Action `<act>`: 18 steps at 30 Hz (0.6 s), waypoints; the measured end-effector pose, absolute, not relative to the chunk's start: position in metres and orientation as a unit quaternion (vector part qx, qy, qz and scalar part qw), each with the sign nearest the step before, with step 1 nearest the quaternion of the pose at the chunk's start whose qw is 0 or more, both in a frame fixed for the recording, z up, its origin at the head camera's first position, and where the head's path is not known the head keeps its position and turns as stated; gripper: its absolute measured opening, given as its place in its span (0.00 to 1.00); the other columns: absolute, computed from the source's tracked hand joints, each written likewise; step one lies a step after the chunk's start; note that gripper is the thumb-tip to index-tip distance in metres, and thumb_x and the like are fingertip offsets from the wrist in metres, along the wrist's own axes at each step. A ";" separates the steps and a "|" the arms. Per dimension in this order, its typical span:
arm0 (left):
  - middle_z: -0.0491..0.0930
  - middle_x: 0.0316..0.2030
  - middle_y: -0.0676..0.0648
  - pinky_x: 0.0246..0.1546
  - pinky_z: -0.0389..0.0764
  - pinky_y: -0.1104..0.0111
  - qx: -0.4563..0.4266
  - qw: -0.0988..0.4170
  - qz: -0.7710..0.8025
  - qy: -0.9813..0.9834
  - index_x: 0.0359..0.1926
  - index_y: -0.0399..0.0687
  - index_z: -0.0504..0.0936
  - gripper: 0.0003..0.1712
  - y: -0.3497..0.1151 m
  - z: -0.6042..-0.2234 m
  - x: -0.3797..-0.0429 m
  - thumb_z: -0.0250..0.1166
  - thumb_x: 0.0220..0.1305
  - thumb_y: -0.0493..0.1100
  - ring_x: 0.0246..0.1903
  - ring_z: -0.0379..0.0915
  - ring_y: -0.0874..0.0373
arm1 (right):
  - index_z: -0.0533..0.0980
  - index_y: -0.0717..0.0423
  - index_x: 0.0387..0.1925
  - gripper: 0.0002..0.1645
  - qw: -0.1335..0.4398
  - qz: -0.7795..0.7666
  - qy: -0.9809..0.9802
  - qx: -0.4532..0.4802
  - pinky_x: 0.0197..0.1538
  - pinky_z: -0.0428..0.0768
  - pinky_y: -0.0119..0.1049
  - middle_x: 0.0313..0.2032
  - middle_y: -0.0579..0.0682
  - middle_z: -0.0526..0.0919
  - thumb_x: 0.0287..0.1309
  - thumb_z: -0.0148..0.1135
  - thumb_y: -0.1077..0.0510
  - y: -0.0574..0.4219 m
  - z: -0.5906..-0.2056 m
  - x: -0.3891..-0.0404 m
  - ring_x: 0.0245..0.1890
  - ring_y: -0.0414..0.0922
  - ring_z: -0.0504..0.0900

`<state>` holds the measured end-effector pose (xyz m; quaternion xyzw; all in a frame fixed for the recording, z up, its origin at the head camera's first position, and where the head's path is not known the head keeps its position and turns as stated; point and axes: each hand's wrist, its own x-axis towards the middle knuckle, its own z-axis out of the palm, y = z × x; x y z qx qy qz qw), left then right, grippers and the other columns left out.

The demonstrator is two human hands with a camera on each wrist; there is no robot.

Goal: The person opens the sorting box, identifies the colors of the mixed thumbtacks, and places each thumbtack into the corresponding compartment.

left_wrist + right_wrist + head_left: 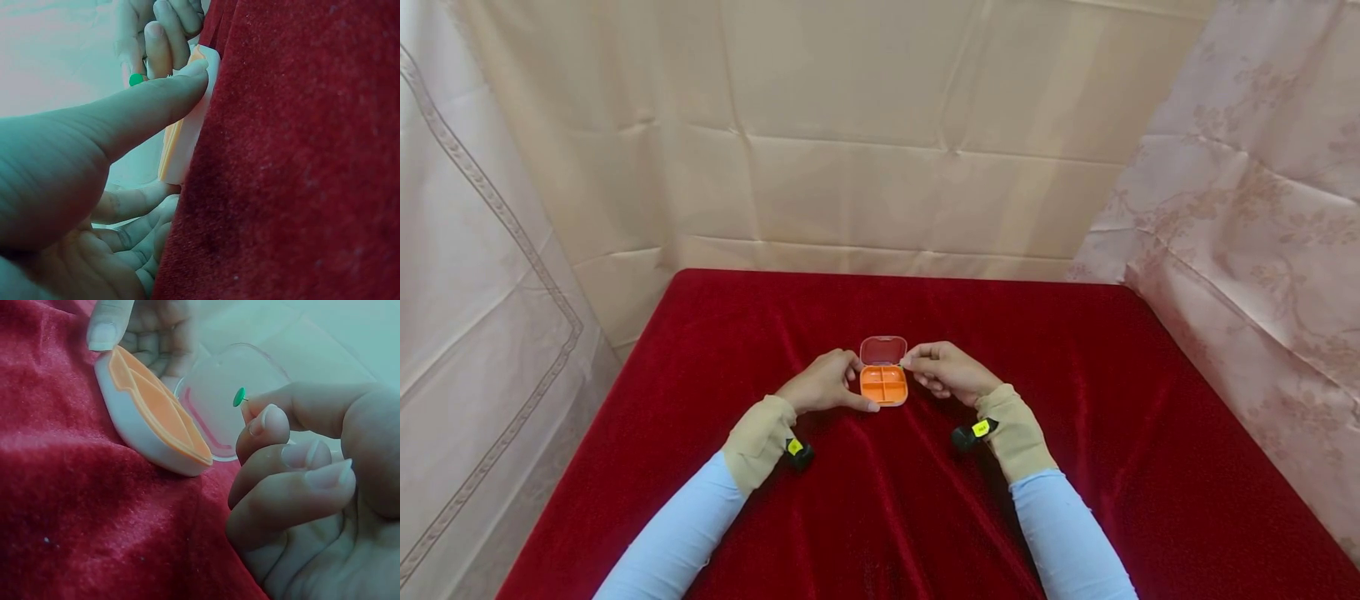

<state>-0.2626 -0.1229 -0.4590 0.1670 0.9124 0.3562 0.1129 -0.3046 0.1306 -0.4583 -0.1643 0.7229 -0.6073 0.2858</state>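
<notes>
A small pill box (892,390) with orange compartments and a white outer shell rests on the red cloth, its clear lid (883,351) raised at the back. My left hand (824,385) holds the box from the left, thumb at the front edge and a finger at the far side. Above the box's right side, my right hand (953,371) pinches a green thumbtack (239,397) between thumb and index finger. The tack's flat head faces the box in the right wrist view, and its pin runs back to the fingertips. The other right fingers are curled.
Red velvet cloth (880,517) with soft creases covers the table. A beige curtain (850,150) hangs behind it, with pale curtains on the left (467,250) and right (1262,208). Each wrist carries a small dark camera.
</notes>
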 end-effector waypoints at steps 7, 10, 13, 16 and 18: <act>0.74 0.38 0.48 0.38 0.71 0.67 0.168 0.110 0.353 0.914 0.48 0.44 0.78 0.36 -0.122 -0.457 -0.261 0.79 0.41 0.59 0.38 0.68 0.56 | 0.72 0.71 0.45 0.22 0.282 -0.602 0.730 -0.157 0.16 0.59 0.30 0.20 0.48 0.67 0.67 0.59 0.52 0.127 -0.458 -0.302 0.14 0.38 0.60; 0.74 0.38 0.47 0.38 0.72 0.67 0.173 0.107 0.353 0.913 0.48 0.43 0.78 0.37 -0.122 -0.457 -0.261 0.79 0.41 0.59 0.38 0.69 0.56 | 0.73 0.71 0.44 0.21 0.281 -0.598 0.735 -0.155 0.17 0.59 0.30 0.20 0.48 0.67 0.67 0.59 0.52 0.126 -0.458 -0.302 0.14 0.38 0.60; 0.74 0.38 0.47 0.38 0.72 0.67 0.175 0.105 0.353 0.913 0.48 0.43 0.78 0.37 -0.122 -0.457 -0.261 0.79 0.41 0.59 0.38 0.69 0.56 | 0.75 0.68 0.44 0.19 0.276 -0.591 0.742 -0.153 0.17 0.60 0.30 0.21 0.48 0.68 0.67 0.59 0.52 0.125 -0.461 -0.303 0.14 0.38 0.60; 0.74 0.38 0.48 0.38 0.72 0.68 0.174 0.107 0.352 0.913 0.48 0.44 0.78 0.37 -0.123 -0.458 -0.261 0.79 0.41 0.59 0.38 0.68 0.56 | 0.76 0.64 0.43 0.17 0.273 -0.581 0.751 -0.154 0.17 0.60 0.31 0.21 0.49 0.68 0.67 0.59 0.52 0.125 -0.463 -0.303 0.14 0.38 0.61; 0.74 0.38 0.48 0.38 0.71 0.68 0.172 0.110 0.353 0.913 0.48 0.44 0.78 0.37 -0.123 -0.458 -0.261 0.79 0.41 0.60 0.38 0.68 0.56 | 0.77 0.63 0.43 0.15 0.272 -0.574 0.756 -0.156 0.17 0.61 0.31 0.21 0.48 0.68 0.67 0.59 0.53 0.124 -0.464 -0.303 0.14 0.38 0.61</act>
